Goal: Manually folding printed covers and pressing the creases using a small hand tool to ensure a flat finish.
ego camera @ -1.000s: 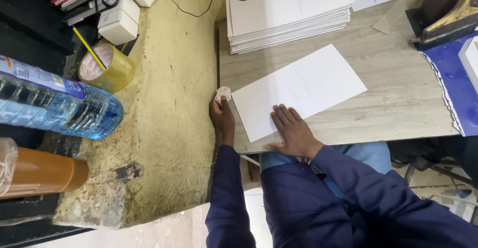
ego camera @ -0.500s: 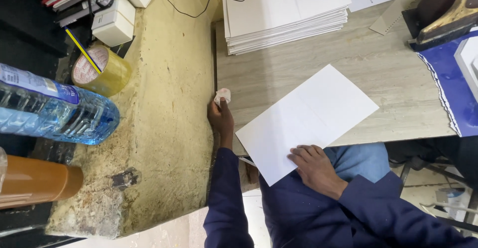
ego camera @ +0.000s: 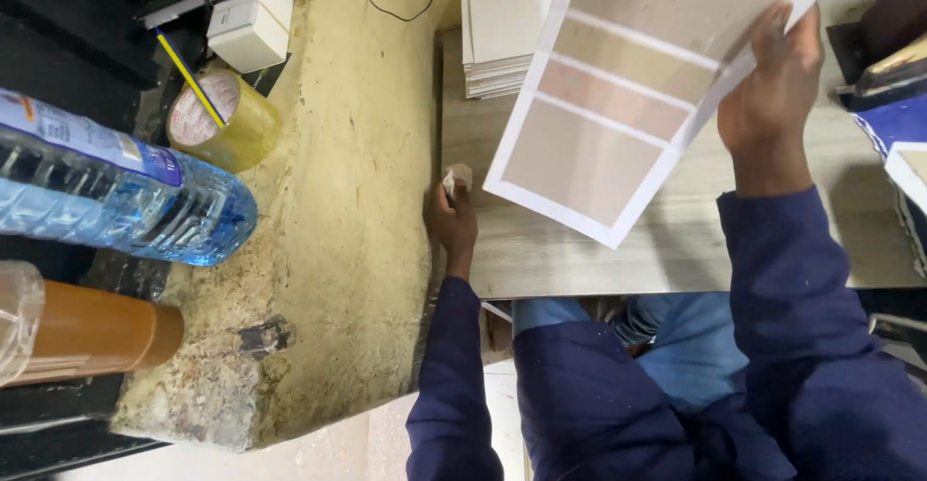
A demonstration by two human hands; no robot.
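Two hands are busy over a pale wooden table (ego camera: 579, 249). The right hand (ego camera: 768, 104) is raised above it, its grip closed on the edge of a large sheet (ego camera: 618, 104), thumb on the near face and the other fingers hidden behind. The sheet hangs tilted in the air, clear of the table (its visible face shows tan and pinkish panels set apart by white bands inside a white border). The left hand (ego camera: 452, 222) rests at the table's left edge, its grip pinched on a small pale wad (ego camera: 456, 178) that sits just beside the sheet's lower left corner. Behind the sheet, at the far side of the table, lies a stack of white sheets (ego camera: 502, 42), partly covered by the raised one. To the left, on a rough yellowish ledge (ego camera: 348, 201), stand a roll of tape (ego camera: 217, 119) and a blue water bottle (ego camera: 116, 191) lying on its side, with a brown bottle (ego camera: 87, 331) nearer the camera.
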